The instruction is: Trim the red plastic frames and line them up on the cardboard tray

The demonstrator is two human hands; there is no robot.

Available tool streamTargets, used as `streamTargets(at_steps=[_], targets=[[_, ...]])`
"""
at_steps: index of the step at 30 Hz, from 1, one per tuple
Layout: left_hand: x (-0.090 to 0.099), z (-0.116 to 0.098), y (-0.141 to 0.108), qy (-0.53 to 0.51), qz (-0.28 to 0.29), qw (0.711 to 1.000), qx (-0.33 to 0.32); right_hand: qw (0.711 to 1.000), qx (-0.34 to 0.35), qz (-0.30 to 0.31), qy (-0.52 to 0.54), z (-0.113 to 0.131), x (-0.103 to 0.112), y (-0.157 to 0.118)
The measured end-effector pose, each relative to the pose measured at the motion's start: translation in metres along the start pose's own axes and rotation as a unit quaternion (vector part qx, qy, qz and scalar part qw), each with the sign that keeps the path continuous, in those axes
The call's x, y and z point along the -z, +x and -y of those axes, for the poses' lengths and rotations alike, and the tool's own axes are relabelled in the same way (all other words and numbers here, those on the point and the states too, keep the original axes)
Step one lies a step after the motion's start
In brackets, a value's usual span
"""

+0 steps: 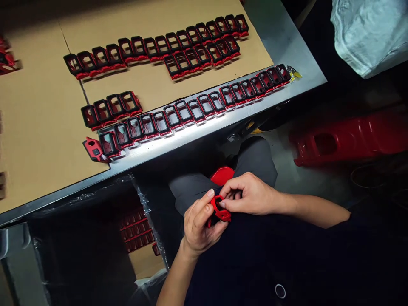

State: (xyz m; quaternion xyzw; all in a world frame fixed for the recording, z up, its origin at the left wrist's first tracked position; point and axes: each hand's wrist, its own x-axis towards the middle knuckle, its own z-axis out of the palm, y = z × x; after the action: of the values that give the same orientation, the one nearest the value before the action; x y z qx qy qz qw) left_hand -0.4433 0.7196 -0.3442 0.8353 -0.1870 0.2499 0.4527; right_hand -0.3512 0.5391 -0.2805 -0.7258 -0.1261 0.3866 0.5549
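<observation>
Over my lap, my left hand (200, 221) is wrapped around a small red part (222, 213) with a dark opening in its middle. My right hand (251, 195) pinches at the upper right rim of the same part, thumb and index finger at its opening. Above the hands, a long row of red and black frames (183, 111) runs along the metal edge of the table. More such frames (172, 41) stand in rows on the cardboard, and a flat red piece (93, 147) lies at the near row's left end.
The cardboard-covered table (41, 140) has a metal edge in front of me. Below it at left, an open box lined with plastic (148, 259) holds more red parts. A large red molded part (350, 140) is at right, under a pale cloth (371, 34).
</observation>
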Motion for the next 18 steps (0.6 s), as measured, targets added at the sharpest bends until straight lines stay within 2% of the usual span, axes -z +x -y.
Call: streamTargets(at_steps=[6, 12, 18], targets=[[0.0013, -0.0012, -0.0007, 0.012, -0.009, 1.000, -0.008, 1.000, -0.007, 0.011, -0.023, 0.0043, 0.0017, -0.0028], [0.0028, -0.0026, -0.0018, 0.012, 0.000, 1.000, 0.000, 0.999, -0.010, 0.047, 0.014, 0.0033, 0.0061, -0.0068], [0.0061, -0.0025, -0.0010, 0.026, 0.024, 0.999, -0.026, 0.999, -0.042, 0.023, 0.018, 0.0028, 0.0022, -0.0043]])
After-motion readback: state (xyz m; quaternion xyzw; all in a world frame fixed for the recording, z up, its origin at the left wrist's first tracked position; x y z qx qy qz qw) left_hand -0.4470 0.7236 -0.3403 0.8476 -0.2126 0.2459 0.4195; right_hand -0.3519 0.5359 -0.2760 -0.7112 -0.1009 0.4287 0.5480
